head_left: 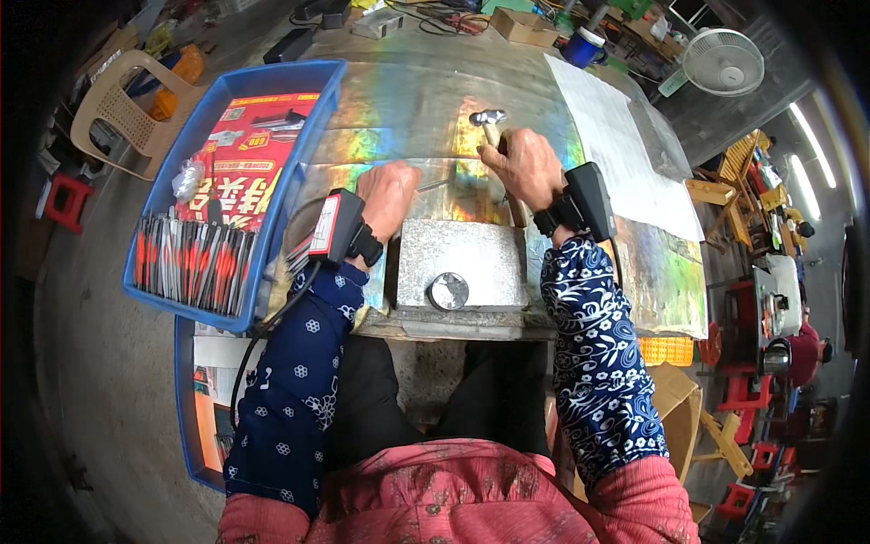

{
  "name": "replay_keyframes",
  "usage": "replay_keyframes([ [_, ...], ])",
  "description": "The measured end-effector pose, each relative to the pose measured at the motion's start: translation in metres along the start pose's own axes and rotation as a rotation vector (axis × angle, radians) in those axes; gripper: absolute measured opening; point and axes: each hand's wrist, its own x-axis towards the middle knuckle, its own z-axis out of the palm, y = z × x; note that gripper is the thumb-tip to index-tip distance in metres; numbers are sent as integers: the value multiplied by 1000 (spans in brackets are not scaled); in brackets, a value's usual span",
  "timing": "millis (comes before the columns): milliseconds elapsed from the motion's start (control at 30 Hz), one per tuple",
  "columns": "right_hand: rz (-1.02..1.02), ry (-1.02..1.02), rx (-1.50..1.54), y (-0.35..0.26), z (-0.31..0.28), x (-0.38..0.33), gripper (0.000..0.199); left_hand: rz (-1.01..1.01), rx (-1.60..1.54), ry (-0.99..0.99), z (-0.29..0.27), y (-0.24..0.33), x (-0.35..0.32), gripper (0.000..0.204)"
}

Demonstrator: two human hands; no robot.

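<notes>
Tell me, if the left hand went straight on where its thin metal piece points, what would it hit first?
Probably the right hand, gripping the hammer: the thin metal piece in the left hand points roughly that way. Depth is unclear, so it might pass below.

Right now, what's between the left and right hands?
Head view: a thin metallic piece points from the left hand toward the right hand; otherwise just shiny tabletop.

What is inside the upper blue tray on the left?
The tray holds a red printed sheet, some crumpled clear plastic and, at its near end, many slim red, black and silver pieces. What lies beneath them is covered.
</notes>
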Motion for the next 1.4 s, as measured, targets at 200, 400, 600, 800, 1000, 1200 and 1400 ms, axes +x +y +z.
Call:
replay_keyframes([
  [200,-63,34,-26,-27,-36,-19,40,-37,-57,21,-5,0,0,16],
  [400,1,-177,-84,-47,-39,-87,30,-228,-401,140,-35,9,-7,15],
  [600,48,-141,-45,-63,-29,-134,31,-417,-902,92,-60,24,-19,21],
  [800,-75,-20,-91,-42,-38,-127,28,-468,-1170,55,-84,38,-31,17],
  [1000,-139,79,-168,63,5,-44,16,-530,-1331,45,-95,44,-37,15],
  [1200,-54,173,120,107,61,-13,20,-543,-1362,55,-92,42,-39,16],
  [1400,-78,126,-304,98,60,-3,20,-551,-1312,39,-87,42,-43,16],
])
